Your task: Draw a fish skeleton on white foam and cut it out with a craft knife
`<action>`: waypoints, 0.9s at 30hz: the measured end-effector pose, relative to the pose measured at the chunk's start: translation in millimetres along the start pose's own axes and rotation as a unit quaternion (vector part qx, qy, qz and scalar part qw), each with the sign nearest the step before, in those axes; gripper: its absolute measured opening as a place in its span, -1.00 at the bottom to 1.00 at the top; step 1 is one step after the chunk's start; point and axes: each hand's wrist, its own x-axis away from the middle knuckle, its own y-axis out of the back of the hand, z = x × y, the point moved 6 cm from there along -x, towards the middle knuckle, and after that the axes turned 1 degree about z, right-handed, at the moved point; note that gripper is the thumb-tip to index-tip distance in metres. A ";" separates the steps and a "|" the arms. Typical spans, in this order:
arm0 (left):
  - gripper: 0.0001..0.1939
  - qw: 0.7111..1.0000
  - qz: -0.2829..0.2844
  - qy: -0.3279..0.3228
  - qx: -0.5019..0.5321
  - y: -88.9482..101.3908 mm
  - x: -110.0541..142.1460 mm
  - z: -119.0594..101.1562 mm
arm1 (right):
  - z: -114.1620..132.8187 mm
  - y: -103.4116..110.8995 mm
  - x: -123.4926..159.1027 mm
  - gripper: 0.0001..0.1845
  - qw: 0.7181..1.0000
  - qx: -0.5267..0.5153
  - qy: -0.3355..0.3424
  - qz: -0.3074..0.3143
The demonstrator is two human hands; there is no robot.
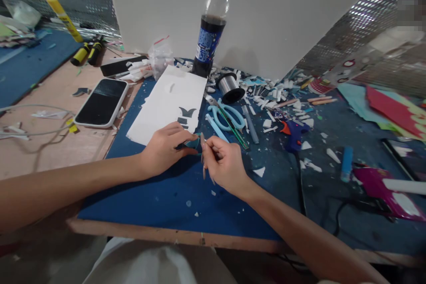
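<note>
Above the blue mat point(159, 204), my left hand point(166, 147) pinches a small teal piece point(192, 143) between thumb and fingers. My right hand point(223, 159) is closed right beside it, fingertips meeting the piece's edge; what it grips is too small to make out. Just behind my left hand lies a white sheet point(163, 102) with dark cut shapes point(187, 112) on it. Light-blue-handled scissors point(229, 115), a green slim tool point(233, 128) and a light blue stick-like tool point(216, 128) rest behind my right hand.
A cola bottle point(208, 37) and a wire spool point(229, 87) stand at the back among paper scraps point(262, 86). To the left lies a phone point(101, 103). A blue glue gun point(294, 135) with its cord and a magenta tool point(382, 188) lie right.
</note>
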 end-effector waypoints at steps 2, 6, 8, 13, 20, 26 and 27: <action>-0.81 1.000 -0.003 0.003 0.006 -0.2 0.5 0.5 | 0.7 -0.5 0.2 -0.68 1.000 0.008 0.006 -0.003; -0.83 1.000 -0.005 -0.001 0.012 0.5 0.2 -0.2 | 3.2 -2.0 0.6 -0.68 0.999 0.018 0.023 -0.013; -0.84 1.000 -0.003 -0.003 0.014 0.9 -0.1 -0.6 | 2.9 -3.3 1.0 -0.68 0.999 0.018 0.023 -0.018; -0.85 1.000 -0.004 -0.006 0.029 0.6 0.0 -1.7 | -1.2 -2.8 1.5 -0.67 0.999 0.024 0.005 -0.041; -0.85 1.000 0.002 -0.028 0.005 -2.2 0.7 -6.4 | -2.0 -3.4 0.4 -0.66 0.998 0.050 0.012 -0.045; -0.81 0.999 0.002 -0.022 0.023 -2.3 0.5 -6.0 | -2.6 -3.7 -0.9 -0.64 0.998 0.058 0.000 -0.039; -0.81 1.000 0.004 -0.021 0.023 -2.4 0.7 -5.8 | -3.7 -4.1 -1.6 -0.63 0.998 0.047 -0.007 -0.036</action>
